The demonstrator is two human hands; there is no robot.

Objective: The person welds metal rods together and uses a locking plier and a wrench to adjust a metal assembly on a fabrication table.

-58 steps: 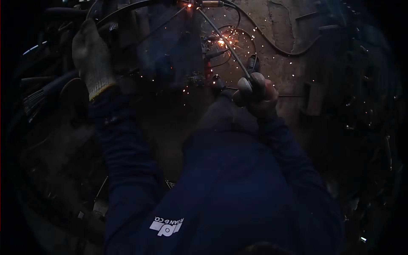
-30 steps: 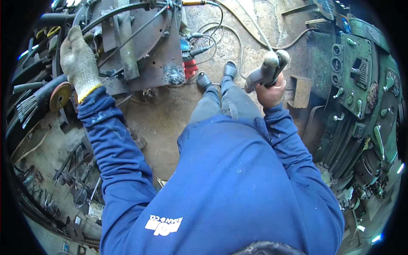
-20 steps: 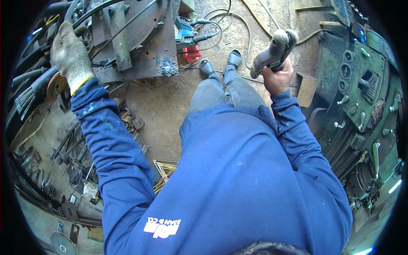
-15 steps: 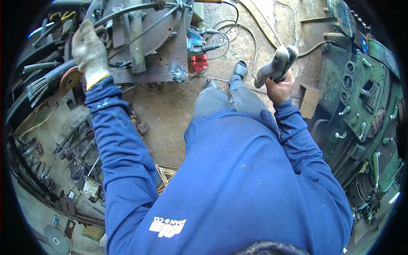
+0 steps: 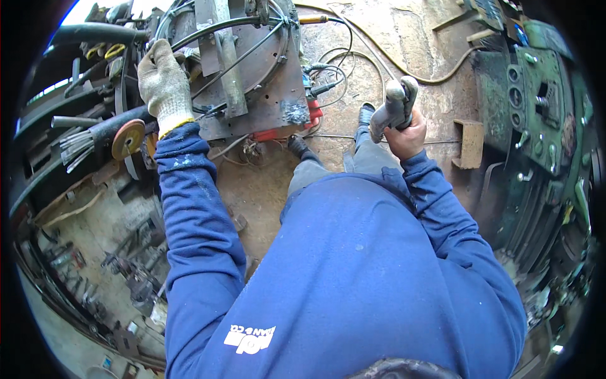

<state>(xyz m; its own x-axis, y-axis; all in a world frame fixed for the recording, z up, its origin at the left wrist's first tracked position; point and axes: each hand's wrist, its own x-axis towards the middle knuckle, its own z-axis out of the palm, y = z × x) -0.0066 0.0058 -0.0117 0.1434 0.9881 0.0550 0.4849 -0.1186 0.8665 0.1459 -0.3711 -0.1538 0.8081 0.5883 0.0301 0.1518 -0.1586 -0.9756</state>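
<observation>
My left hand (image 5: 165, 88), in a pale knit glove with a yellow cuff, is at the left edge of a dark metal worktable (image 5: 268, 104). Its fingers are curled, and whatever lies inside them is hidden. A black cable (image 5: 218, 26) runs across the table close by the fingertips. My bare right hand (image 5: 407, 136) is closed around a grey metal tool with a thick, curved head (image 5: 392, 108), held up in front of my right leg. The tool's exact kind cannot be made out. A grey metal bar (image 5: 230, 82) lies on the tabletop.
Left of the table are a brown grinding disc (image 5: 128, 140) and a wire-bristle brush (image 5: 77, 150). A green machine (image 5: 536, 101) with levers stands at the right. Hoses and a cable (image 5: 435, 82) cross the floor. An open brown box-shaped piece (image 5: 468, 145) stands near the machine.
The view has shifted, bringing the table and my left hand further right in the picture. My left hand keeps about the same place by the table. The held tool is slightly further left and lower.
</observation>
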